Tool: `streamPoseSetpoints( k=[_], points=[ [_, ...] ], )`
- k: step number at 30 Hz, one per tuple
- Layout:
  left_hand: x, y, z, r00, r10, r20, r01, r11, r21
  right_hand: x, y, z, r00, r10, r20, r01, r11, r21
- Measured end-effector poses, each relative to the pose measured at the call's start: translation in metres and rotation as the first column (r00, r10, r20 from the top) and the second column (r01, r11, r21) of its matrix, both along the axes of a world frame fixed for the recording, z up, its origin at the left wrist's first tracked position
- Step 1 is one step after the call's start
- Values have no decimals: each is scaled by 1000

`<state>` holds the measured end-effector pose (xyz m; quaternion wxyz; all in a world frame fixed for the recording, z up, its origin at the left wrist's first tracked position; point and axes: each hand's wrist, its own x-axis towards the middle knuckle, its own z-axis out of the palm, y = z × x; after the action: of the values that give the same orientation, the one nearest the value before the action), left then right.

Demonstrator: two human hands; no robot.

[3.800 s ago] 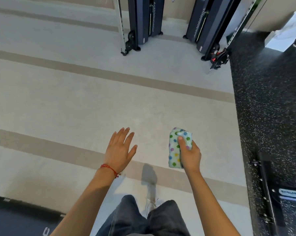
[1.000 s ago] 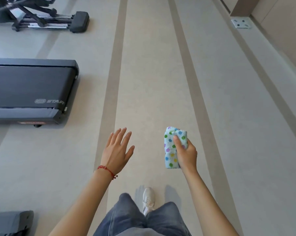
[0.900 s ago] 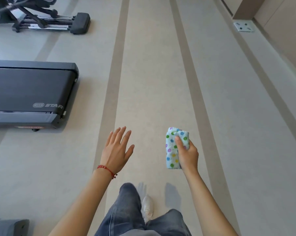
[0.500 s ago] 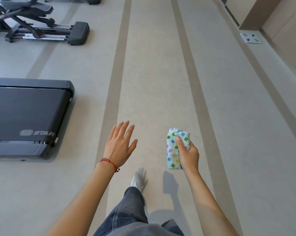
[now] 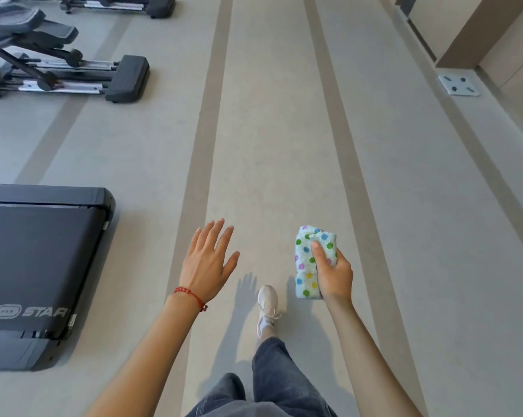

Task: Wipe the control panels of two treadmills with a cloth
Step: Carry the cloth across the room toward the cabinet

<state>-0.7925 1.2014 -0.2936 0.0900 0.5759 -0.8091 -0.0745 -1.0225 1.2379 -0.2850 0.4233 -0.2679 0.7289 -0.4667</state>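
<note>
Gym floor point(image 5: 284, 145): pale, with darker stripes running away from me down the walkway. Wall panels along the right edge.

Treadmill point(image 5: 40, 266): dark deck, rear end only, lying to my left with its long axis running off the left edge of the view. Its control panel is out of sight; I judge it sits at the far end of that deck, so further left.

Elliptical machines point(image 5: 64, 70): two, beyond the treadmill, also on the left.

Left hand point(image 5: 207, 263): held out over the floor, fingers straight and spread, holding nothing. It is the hand nearer the treadmill.

Right hand point(image 5: 334, 272): curled round the cloth, thumb pressed on its front face.

Cloth point(image 5: 309, 260): folded, pale blue with coloured dots, upright in my right hand, well apart from the treadmill and on the far side of my body from it.

Shoe point(image 5: 267, 302): white, stepping forward between my hands.

Judgement: to wipe, I must turn left and carry the cloth along the deck to the panel.
</note>
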Motion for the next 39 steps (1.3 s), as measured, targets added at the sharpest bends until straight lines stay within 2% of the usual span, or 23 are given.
streamPoseSetpoints(
  k=[4, 9, 16, 27, 39],
  points=[
    [-22, -90, -4, 1000, 2, 22, -2, 1000, 29, -21, -98, -4, 1000, 6, 17, -6, 1000, -3],
    [-44, -192, 5, 998, -8, 55, 6, 999, 35, -39, -214, 7, 997, 64, -33, -64, 998, 15],
    [-57, -330, -1, 1000, 13, 21, -14, 998, 57, -49, -352, 4, 996, 86, -29, -85, 996, 30],
    [-39, -613, -7, 999, 7, -38, -6, 999, 32, -37, -630, -2, 999, 47, 0, -47, 998, 34],
    [-48, -837, -9, 996, 39, -86, -36, 999, 30, -46, -849, -6, 998, 58, -35, -56, 997, 45]
  ],
)
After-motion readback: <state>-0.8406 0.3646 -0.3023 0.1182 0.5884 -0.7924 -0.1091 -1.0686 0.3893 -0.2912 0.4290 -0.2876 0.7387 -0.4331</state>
